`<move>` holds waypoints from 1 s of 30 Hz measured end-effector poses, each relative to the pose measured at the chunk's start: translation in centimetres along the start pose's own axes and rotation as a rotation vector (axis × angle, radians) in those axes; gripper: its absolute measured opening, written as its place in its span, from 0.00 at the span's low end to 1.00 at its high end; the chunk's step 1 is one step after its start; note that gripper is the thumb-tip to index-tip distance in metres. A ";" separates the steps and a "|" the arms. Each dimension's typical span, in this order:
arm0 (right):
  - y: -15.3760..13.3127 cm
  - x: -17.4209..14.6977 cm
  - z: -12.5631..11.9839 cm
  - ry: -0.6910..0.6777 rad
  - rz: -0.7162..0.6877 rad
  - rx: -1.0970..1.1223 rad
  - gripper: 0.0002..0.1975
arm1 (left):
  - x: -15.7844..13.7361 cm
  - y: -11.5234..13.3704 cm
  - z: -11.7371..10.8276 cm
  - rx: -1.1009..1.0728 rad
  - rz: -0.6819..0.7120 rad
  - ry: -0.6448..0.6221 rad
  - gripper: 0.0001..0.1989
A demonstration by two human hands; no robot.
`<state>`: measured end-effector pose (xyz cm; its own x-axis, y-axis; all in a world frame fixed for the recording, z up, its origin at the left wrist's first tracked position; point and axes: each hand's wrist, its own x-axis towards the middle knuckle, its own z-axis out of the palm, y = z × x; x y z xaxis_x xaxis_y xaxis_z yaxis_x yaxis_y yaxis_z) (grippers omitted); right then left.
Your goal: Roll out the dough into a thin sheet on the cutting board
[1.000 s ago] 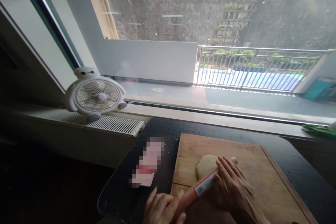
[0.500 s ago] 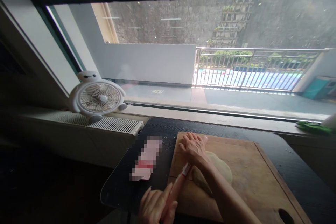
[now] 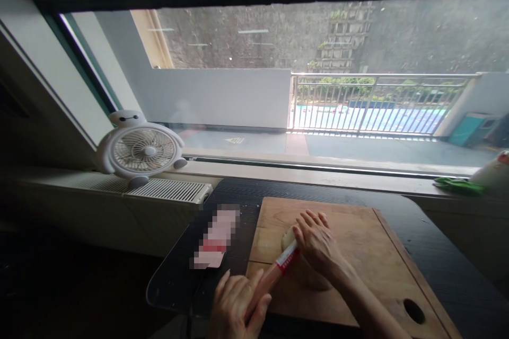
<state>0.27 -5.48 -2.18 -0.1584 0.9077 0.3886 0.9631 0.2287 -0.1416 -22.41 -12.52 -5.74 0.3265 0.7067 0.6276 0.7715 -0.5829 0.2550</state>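
Observation:
A wooden rolling pin with a red and white label lies slantwise over the cutting board. My left hand is closed around its near end, at the board's front left edge. Over the far part of the pin is my right hand, palm down with the fingers curving over it; that end is hidden beneath the hand. Pale flattened dough rests on the board below the pin. Much of the dough is covered by my right hand and forearm.
The board lies on a dark table. A pinkish, pixelated item is left of the board. A white fan stands on the radiator cover. Green cloth lies on the sill at right, below the large window.
My right hand and the pin's far part have moved right, from the dough's left side onto the dough. My left hand still grips the near end. The view has shifted slightly.

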 end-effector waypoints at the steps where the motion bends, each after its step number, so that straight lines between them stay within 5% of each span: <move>1: -0.5 1.3 0.3 -0.024 -0.014 0.012 0.17 | 0.2 -0.2 -0.1 0.005 -0.016 -0.005 0.17; 8: -2.4 6.5 1.8 -0.116 -0.051 0.053 0.17 | 0.8 -1.3 -0.4 0.043 -0.033 -0.011 0.16; 12: -0.9 3.0 0.8 -0.087 -0.112 0.081 0.17 | 0.4 -1.5 0.1 0.002 -0.011 0.056 0.18; 17: 2.6 -3.8 -0.1 0.185 -0.157 -0.054 0.19 | 0.4 -2.2 0.8 -0.034 0.020 0.090 0.16; 20: 3.7 -5.1 0.2 0.191 -0.200 -0.103 0.22 | 1.1 -2.7 1.0 -0.066 0.009 0.084 0.15; 30: 1.4 3.8 2.4 -0.006 -0.058 -0.064 0.18 | 2.1 -3.0 1.4 -0.127 -0.091 0.123 0.11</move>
<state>0.48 -0.88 -3.11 -0.2151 0.8959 0.3888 0.9643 0.2577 -0.0603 -23.24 -8.74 -6.21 0.1834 0.7087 0.6813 0.7167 -0.5707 0.4007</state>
